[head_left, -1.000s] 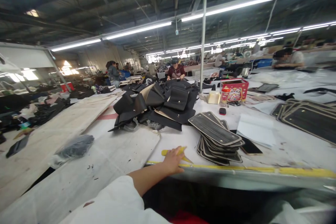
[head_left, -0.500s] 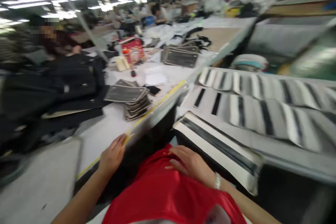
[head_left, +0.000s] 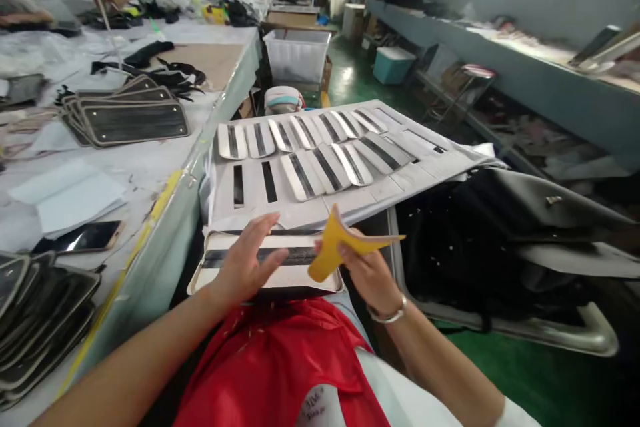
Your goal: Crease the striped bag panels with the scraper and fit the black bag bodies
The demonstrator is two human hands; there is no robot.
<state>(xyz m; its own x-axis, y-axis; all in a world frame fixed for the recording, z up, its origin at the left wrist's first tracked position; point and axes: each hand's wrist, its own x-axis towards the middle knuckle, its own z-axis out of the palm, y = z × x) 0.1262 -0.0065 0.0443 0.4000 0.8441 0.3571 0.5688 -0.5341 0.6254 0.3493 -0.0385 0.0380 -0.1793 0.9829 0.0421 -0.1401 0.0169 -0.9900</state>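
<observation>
My right hand (head_left: 373, 275) grips a bent yellow sheet (head_left: 330, 247), pale on its other face, between thumb and fingers. The sheet's exact material I cannot tell. My left hand (head_left: 253, 259) is open, thumb apart from the fingers, above a cream panel (head_left: 299, 276) with a dark strip along its length. That panel lies just in front of the red apron (head_left: 270, 353); both hands partly hide it. Beyond it is a pale board (head_left: 223, 193) bearing rows of white and grey pieces (head_left: 303, 177) with black stripes.
To the left stands a white-topped table (head_left: 150, 167) with yellow edge tape, a phone (head_left: 87, 237), folded paper (head_left: 70, 193) and stacked dark panels (head_left: 135, 123). Black material (head_left: 465, 247) lies on a metal-framed cart at right. A plastic bin (head_left: 297, 57) stands behind the board.
The view has swung right. My left hand has left the table's edge and is over the cream panel. My right hand has come off the apron and now holds the yellow sheet.
</observation>
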